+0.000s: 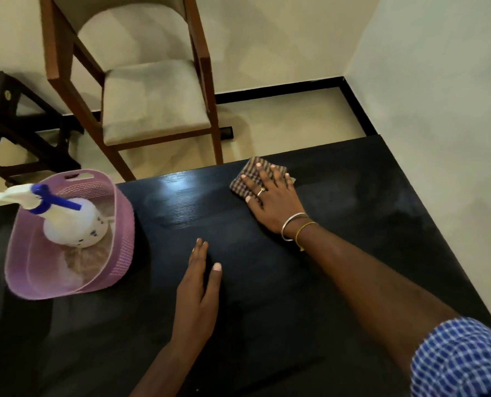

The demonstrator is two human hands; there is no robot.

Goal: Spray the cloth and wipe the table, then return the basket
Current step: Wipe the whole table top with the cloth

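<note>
Spraying: judged done, since the spray bottle [66, 216] stands inside the basket [118, 224] with no hand on it, nozzle pointing toward 9 o'clock.
Wiping: under way; the cloth [245, 179] is pressed on the table [267, 296] near its far edge, at about 12 o'clock from the person.
Sheen: a glossy streak shows on the tabletop between basket and cloth, which may be dampness or only reflected light; the frame cannot settle it.
Left to do: the rest of the tabletop, by the look of it, then returning the basket; where it belongs is not shown.
Basket: one, lilac plastic, on the table at about 10 o'clock from the person, well apart from the cloth.
Spray bottle: one, white with a blue trigger, upright in the basket.
Left hand [198, 299]: one, lying flat on the table at 12 o'clock close in, fingers straight and relaxed, grasping nothing.
Cloth: one, checked and folded, mostly covered by the palm above it.
Right hand [270, 199]: one, fingers spread and pushing down on the cloth, pinning it rather than clutching it.
Bangles [294, 226]: two, on the right wrist.
Ring [260, 191]: one, on a right-hand finger.
Chair [152, 98]: one, wooden with a pale seat, on the floor beyond the table at 11 o'clock.
</note>
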